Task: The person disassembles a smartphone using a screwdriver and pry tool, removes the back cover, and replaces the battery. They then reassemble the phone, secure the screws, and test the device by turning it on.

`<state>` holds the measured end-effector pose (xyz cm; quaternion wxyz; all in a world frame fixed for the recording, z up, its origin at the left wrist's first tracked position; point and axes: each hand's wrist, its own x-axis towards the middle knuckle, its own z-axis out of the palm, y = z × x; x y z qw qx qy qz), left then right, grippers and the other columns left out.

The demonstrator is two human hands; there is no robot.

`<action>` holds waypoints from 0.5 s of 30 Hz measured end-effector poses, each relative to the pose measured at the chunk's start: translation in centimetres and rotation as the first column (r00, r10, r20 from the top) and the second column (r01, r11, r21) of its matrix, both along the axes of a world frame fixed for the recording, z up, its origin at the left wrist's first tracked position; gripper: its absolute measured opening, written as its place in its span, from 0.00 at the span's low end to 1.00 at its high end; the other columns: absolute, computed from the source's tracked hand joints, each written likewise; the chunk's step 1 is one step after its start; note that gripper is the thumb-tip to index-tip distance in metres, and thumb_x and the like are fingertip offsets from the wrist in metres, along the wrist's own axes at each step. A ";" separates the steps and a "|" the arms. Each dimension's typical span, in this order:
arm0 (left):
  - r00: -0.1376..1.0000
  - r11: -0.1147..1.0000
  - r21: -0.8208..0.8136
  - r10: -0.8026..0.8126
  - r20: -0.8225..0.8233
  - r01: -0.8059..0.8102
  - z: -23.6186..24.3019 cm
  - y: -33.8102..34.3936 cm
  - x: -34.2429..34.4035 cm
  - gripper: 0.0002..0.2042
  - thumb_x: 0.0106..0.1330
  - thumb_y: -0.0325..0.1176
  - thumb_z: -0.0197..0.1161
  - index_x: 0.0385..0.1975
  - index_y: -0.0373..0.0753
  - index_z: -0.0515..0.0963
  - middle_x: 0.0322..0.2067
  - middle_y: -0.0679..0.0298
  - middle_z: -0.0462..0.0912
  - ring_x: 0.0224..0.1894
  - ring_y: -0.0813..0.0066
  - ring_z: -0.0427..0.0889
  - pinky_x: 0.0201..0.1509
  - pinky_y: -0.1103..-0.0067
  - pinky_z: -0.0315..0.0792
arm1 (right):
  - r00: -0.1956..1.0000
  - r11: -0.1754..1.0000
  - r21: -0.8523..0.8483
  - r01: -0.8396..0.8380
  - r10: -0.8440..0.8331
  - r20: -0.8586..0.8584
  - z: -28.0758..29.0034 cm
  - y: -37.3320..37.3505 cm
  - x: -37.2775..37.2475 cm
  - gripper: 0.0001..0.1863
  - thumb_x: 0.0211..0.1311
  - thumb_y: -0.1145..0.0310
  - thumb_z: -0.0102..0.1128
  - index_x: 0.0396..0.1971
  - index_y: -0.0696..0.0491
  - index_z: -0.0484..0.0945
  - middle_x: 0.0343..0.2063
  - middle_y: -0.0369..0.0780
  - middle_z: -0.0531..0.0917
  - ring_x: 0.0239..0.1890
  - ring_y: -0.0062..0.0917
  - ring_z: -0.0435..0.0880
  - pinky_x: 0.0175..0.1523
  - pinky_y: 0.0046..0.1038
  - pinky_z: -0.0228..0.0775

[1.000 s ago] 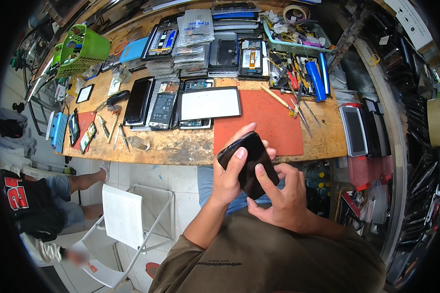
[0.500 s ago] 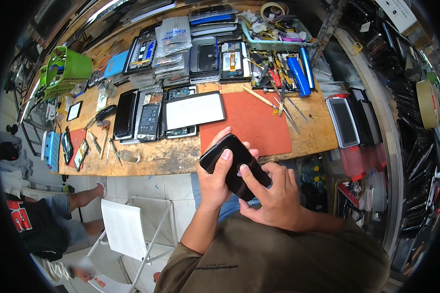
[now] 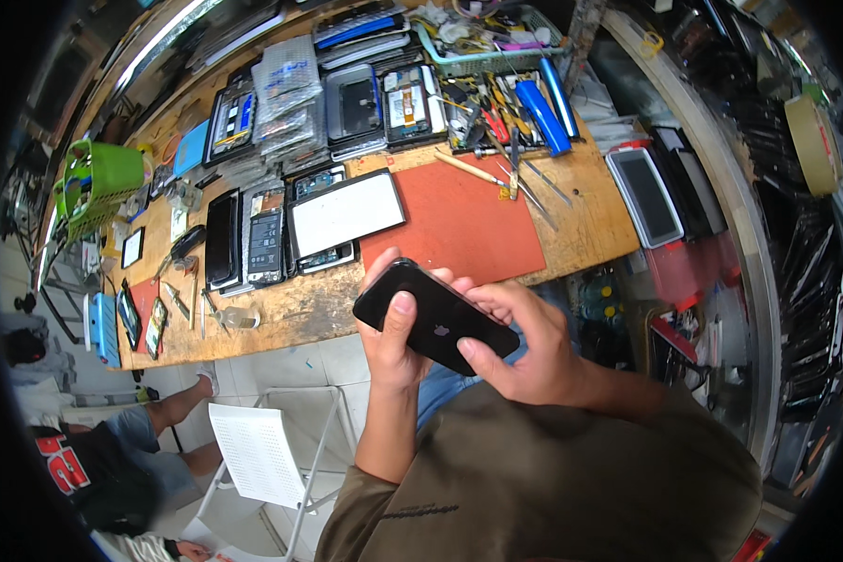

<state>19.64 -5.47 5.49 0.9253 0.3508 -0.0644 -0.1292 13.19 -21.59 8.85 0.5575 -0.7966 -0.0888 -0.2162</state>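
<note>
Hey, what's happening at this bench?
A person has a dark phone in both hands near the front edge of a workbench. The left hand grips one end, the right hand the other. A small pale mark shows on its glossy face. A red mat lies on the bench, with hand tools beyond it.

Phone [image 3: 436,323] in hands [image 3: 545,351], mat [image 3: 468,223] beyond
</note>
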 end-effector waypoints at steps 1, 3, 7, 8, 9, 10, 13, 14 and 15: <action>1.000 0.999 -0.037 0.009 0.001 -0.009 -0.4 -0.1 0.1 0.33 0.73 0.37 0.69 0.72 0.35 0.60 0.53 0.38 0.82 0.53 0.43 0.87 0.59 0.51 0.83 | 0.997 0.997 0.073 0.009 -0.003 -0.072 0.1 -0.1 0.1 0.21 0.59 0.72 0.75 0.50 0.59 0.78 0.34 0.44 0.83 0.37 0.39 0.87 0.44 0.38 0.78; 0.999 0.994 -0.098 0.044 0.014 -0.042 -1.1 -0.5 0.2 0.34 0.71 0.38 0.72 0.72 0.39 0.62 0.54 0.42 0.81 0.56 0.46 0.85 0.65 0.50 0.79 | 0.995 1.000 -0.015 -0.015 0.014 -0.098 -0.1 -0.6 1.0 0.18 0.60 0.72 0.74 0.47 0.58 0.79 0.35 0.44 0.83 0.37 0.41 0.87 0.43 0.39 0.77; 0.978 0.984 -0.022 0.178 0.104 -0.177 -2.8 -1.0 2.3 0.30 0.74 0.31 0.68 0.72 0.41 0.63 0.56 0.57 0.81 0.58 0.61 0.82 0.69 0.63 0.73 | 0.994 0.993 -0.094 -0.069 0.060 -0.089 -0.5 -2.5 4.0 0.10 0.63 0.71 0.72 0.40 0.56 0.81 0.36 0.45 0.82 0.37 0.45 0.85 0.42 0.41 0.75; 0.956 0.969 0.099 0.203 0.210 -0.227 -3.1 -0.7 3.2 0.28 0.74 0.29 0.68 0.71 0.40 0.65 0.56 0.57 0.81 0.58 0.63 0.82 0.68 0.65 0.74 | 0.995 0.992 -0.098 -0.080 0.074 -0.067 -0.7 -3.0 4.8 0.10 0.62 0.71 0.71 0.40 0.56 0.81 0.35 0.45 0.82 0.37 0.45 0.84 0.42 0.41 0.74; 0.928 0.940 0.208 0.197 0.317 -0.271 -3.3 -0.2 4.6 0.27 0.74 0.27 0.67 0.70 0.39 0.67 0.57 0.57 0.81 0.58 0.65 0.82 0.67 0.66 0.74 | 0.997 0.989 -0.133 -0.070 0.066 -0.035 -1.0 -3.7 5.6 0.08 0.62 0.72 0.71 0.38 0.56 0.81 0.35 0.44 0.81 0.37 0.45 0.84 0.42 0.42 0.73; 0.879 0.916 0.252 0.177 0.442 -0.311 -3.6 0.1 5.4 0.23 0.74 0.24 0.66 0.67 0.38 0.71 0.55 0.59 0.82 0.57 0.69 0.82 0.64 0.70 0.75 | 1.000 0.979 -0.204 -0.019 0.022 0.011 -1.3 -4.1 6.5 0.08 0.61 0.71 0.71 0.37 0.56 0.82 0.34 0.43 0.81 0.39 0.42 0.83 0.44 0.41 0.73; 0.833 0.605 0.653 0.033 0.552 -0.456 -4.3 0.7 6.7 0.16 0.73 0.23 0.66 0.58 0.36 0.80 0.50 0.60 0.85 0.50 0.75 0.83 0.55 0.76 0.76 | 0.993 0.902 -0.427 0.056 -0.007 0.115 -2.4 -5.0 8.6 0.07 0.60 0.70 0.71 0.37 0.55 0.85 0.34 0.40 0.81 0.40 0.37 0.81 0.48 0.40 0.72; 0.821 0.463 0.741 -0.049 0.569 -0.486 -4.4 0.8 6.7 0.14 0.72 0.24 0.67 0.56 0.36 0.82 0.49 0.60 0.87 0.48 0.75 0.83 0.51 0.77 0.76 | 0.994 0.891 -0.450 0.058 -0.010 0.109 -2.8 -5.0 9.0 0.07 0.60 0.69 0.71 0.36 0.54 0.86 0.34 0.39 0.81 0.40 0.36 0.80 0.48 0.39 0.71; 0.895 0.479 0.793 -0.032 0.444 -0.376 -4.6 0.6 6.9 0.11 0.71 0.24 0.67 0.52 0.37 0.86 0.48 0.59 0.87 0.48 0.72 0.84 0.51 0.75 0.76 | 0.998 0.876 -0.480 0.046 -0.014 0.069 -3.3 -4.9 9.3 0.07 0.59 0.69 0.71 0.36 0.54 0.86 0.34 0.39 0.81 0.41 0.35 0.80 0.49 0.39 0.71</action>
